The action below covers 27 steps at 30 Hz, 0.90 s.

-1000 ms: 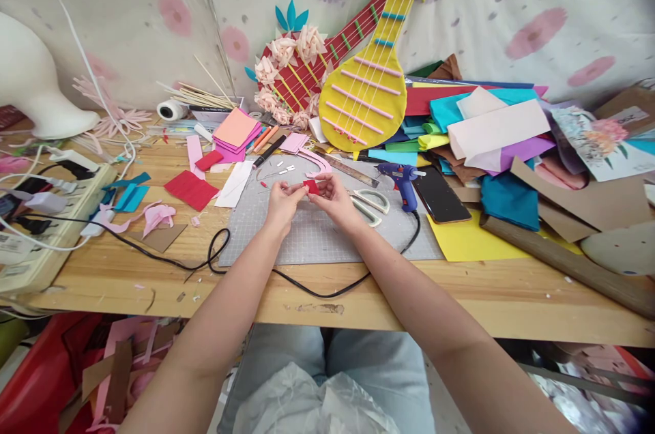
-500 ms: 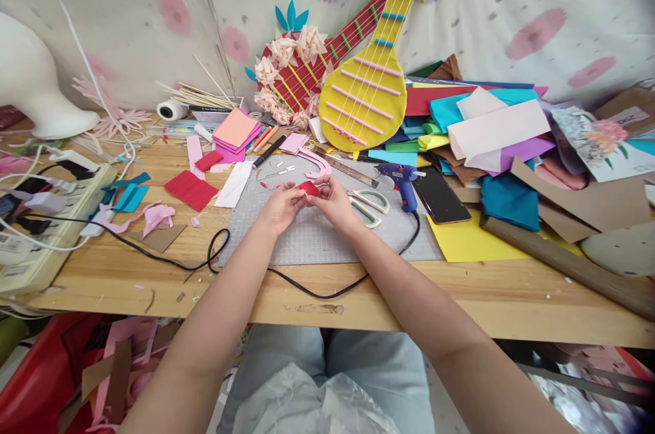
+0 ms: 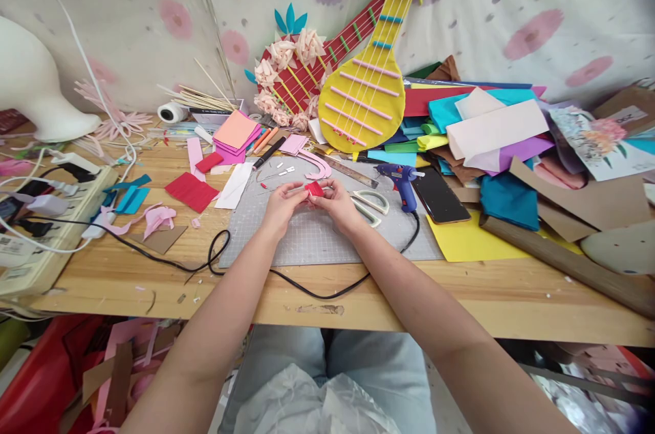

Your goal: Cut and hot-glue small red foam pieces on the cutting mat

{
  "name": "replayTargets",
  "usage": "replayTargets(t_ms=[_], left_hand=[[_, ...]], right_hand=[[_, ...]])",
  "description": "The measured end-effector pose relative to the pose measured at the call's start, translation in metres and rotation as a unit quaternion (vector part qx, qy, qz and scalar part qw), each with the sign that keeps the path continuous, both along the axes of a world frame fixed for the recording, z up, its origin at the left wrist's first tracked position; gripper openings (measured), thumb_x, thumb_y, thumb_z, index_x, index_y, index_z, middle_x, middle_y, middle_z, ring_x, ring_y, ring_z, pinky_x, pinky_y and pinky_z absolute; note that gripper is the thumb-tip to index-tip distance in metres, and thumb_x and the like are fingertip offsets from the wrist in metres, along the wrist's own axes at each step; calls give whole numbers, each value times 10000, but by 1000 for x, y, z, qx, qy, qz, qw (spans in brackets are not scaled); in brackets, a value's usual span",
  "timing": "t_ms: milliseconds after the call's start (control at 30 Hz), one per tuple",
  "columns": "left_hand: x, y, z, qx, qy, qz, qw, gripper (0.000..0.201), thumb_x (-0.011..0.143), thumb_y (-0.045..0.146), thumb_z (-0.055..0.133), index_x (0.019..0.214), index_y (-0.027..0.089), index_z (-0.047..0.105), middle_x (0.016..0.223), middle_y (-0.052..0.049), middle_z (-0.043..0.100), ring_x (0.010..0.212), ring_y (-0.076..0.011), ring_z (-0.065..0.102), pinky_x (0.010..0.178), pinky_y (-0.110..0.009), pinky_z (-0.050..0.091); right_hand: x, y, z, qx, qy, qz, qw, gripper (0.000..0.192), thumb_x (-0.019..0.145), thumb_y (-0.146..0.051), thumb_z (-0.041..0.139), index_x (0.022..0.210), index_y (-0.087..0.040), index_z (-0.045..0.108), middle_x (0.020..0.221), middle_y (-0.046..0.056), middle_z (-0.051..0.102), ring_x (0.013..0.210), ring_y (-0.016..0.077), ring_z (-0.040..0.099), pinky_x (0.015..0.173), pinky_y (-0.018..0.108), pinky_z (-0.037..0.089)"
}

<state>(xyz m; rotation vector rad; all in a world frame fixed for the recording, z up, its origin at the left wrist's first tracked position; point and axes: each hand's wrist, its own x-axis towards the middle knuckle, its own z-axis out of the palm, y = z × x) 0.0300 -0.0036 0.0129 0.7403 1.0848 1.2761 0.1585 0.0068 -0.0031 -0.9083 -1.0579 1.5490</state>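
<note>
While both forearms reach out over the wooden desk (image 3: 389,297), the left hand (image 3: 280,205) and the right hand (image 3: 338,204) meet above a grey cutting mat (image 3: 317,236), fingertips pinched together on a small red paper piece (image 3: 313,190) held between them just over the mat's far half. Both hands are closed narrowly on that piece, thumbs uppermost. Just beside the right hand lie white-handled scissors (image 3: 369,205), and beyond them a blue glue gun (image 3: 402,181) stands on the mat's corner, its black cord (image 3: 307,287) looping across the desk's near edge. A dark phone (image 3: 441,198) rests face up next to the gun, partly on a yellow sheet (image 3: 468,241). To the left, a red paper square (image 3: 191,191) lies flat on the wood, well apart from the hands. A yellow paper guitar (image 3: 368,89) leans against the flowered wall behind, beside a heap of coloured paper (image 3: 491,134).
</note>
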Motion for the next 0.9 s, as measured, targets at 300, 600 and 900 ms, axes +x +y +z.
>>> replayTargets(t_ms=[300, 600, 900], left_hand=[[3, -3, 4, -16, 28, 23, 999, 393, 515, 141, 739, 865, 127, 560, 688, -35, 661, 603, -121, 616, 693, -291, 486], [5, -1, 2, -11, 38, 80, 996, 455, 530, 123, 703, 823, 198, 362, 640, 28, 624, 563, -108, 611, 651, -286, 497], [6, -1, 1, -4, 44, 86, 995, 487, 548, 121, 699, 830, 209, 312, 673, 16, 636, 595, -125, 629, 679, -316, 499]], right_hand=[[-1, 0, -2, 51, -96, -29, 994, 436, 558, -310, 721, 864, -219, 424, 646, -54, 601, 603, 117, 581, 645, 293, 463], [-2, -2, 0, 113, -130, -74, 982, 373, 622, -323, 676, 883, -235, 425, 705, -42, 608, 643, 126, 584, 659, 297, 456], [-1, 0, 0, 77, -67, -48, 994, 463, 567, -374, 720, 861, -229, 393, 645, -60, 607, 601, 114, 594, 647, 285, 469]])
